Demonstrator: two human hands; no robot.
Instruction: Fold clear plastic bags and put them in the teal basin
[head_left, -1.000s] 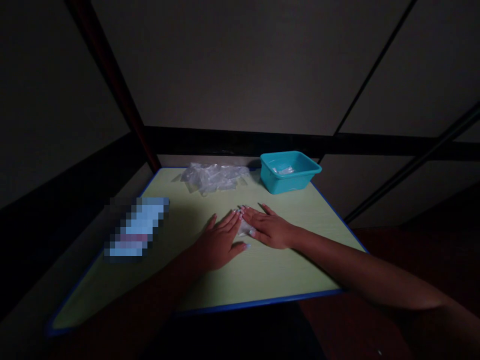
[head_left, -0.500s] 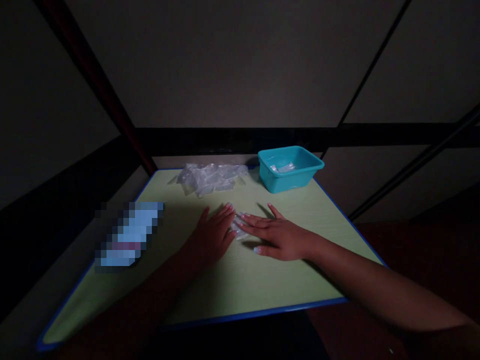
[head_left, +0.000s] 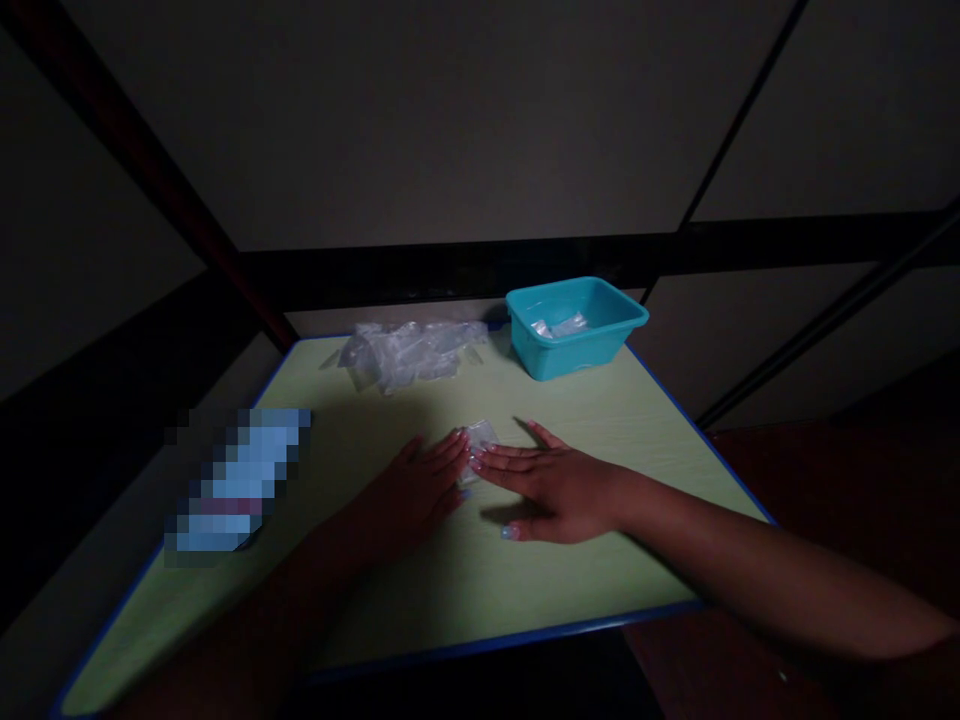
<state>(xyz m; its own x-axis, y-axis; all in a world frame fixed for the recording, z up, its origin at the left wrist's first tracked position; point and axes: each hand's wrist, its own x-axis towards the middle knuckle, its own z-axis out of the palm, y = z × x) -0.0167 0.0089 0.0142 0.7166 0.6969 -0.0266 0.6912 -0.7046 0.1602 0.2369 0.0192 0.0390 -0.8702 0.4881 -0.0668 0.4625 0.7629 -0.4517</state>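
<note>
A small clear plastic packet [head_left: 481,436] lies flat on the light green table [head_left: 555,590], between my hands. My left hand [head_left: 416,492] is open, its fingertips resting on the packet's left edge. From the right, my right hand [head_left: 555,487] lies open with its fingers spread, the fingertips pressing on the packet's lower right part. The fingertips of both hands nearly meet and hide part of the packet. Behind them, a loose heap of clear plastic bags [head_left: 409,355] lies near the table's far edge.
A turquoise basket [head_left: 577,345] with a few clear packets inside stands at the back right. At the left edge lies a phone-like object [head_left: 247,475], blurred by pixels. The table has a blue rim, and a wall rises behind it.
Both hands have slid a little toward me, so more of the packet's far part shows. The whole view has shifted slightly.
</note>
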